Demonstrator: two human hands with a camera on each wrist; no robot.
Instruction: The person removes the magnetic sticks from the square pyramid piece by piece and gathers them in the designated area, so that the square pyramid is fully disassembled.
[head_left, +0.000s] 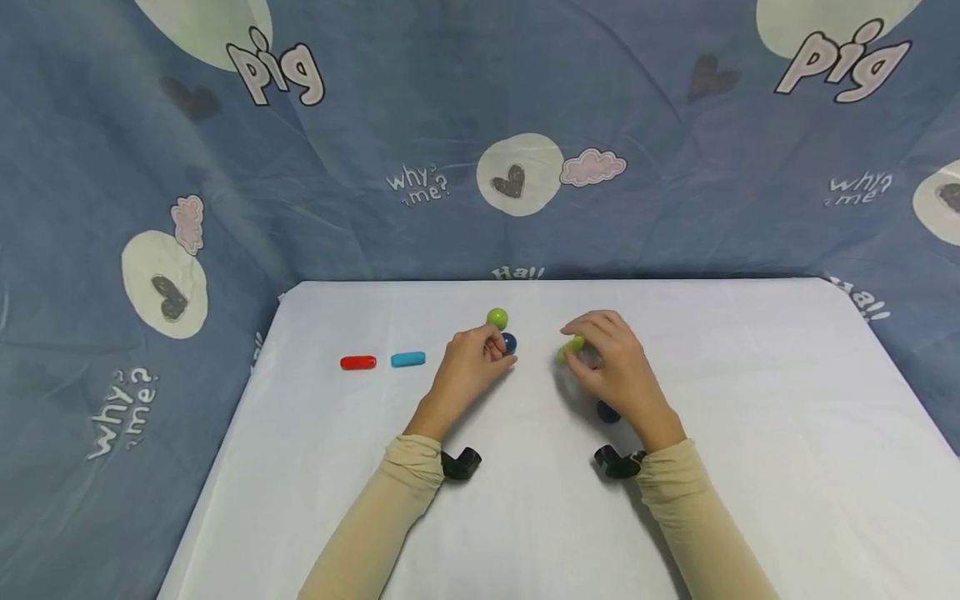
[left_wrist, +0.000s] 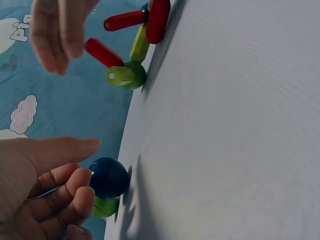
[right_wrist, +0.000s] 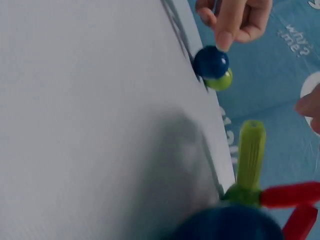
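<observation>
My left hand [head_left: 471,367] is beside a dark blue ball [head_left: 510,342], thumb straight and fingers loosely bent. In the left wrist view the blue ball [left_wrist: 108,178] lies just past its fingertips; whether they touch it I cannot tell. A lime green ball [head_left: 497,317] sits right behind the blue one. My right hand [head_left: 618,367] hovers over a joined toy of balls and rods, thumb and fingers apart. It hides much of that toy. A lime green rod [right_wrist: 251,155], red rods [left_wrist: 125,20] and a blue ball [head_left: 608,412] of the toy show.
A red rod [head_left: 357,362] and a light blue rod [head_left: 408,359] lie to the left on the white-covered table [head_left: 525,517]. Behind the table's far edge hangs a blue printed cloth [head_left: 660,208]. Dark wrist cameras [head_left: 461,464] sit on both wrists.
</observation>
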